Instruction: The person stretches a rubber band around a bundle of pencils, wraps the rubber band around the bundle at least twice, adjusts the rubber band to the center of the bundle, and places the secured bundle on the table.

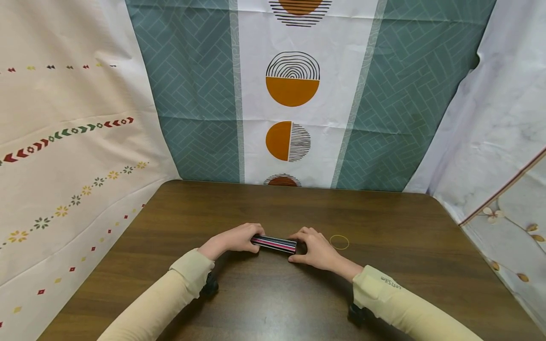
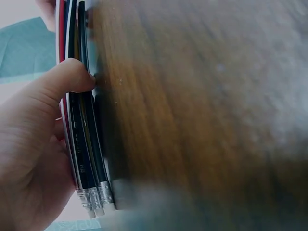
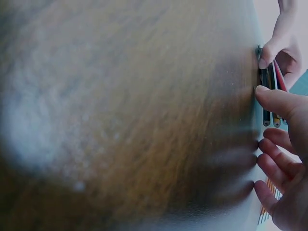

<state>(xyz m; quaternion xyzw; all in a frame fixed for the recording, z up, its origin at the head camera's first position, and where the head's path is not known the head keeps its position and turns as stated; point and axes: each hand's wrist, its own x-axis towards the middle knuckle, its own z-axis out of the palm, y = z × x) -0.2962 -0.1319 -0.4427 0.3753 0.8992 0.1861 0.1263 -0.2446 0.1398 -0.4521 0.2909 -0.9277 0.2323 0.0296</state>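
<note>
A bundle of dark and striped pencils lies over the brown table, its long side running left to right. My left hand grips the left part of it, with the thumb across the near side. In the left wrist view, the pencils show metal ferrules and pale erasers at the end by that hand. My right hand curves loosely about the other end, thumb and fingers apart. Unsharpened ends of the pencils show beside the right thumb; whether it touches them I cannot tell.
A thin yellow rubber band lies on the wooden table, just right of my right hand. Patterned cloths hang behind the table and along its left and right sides.
</note>
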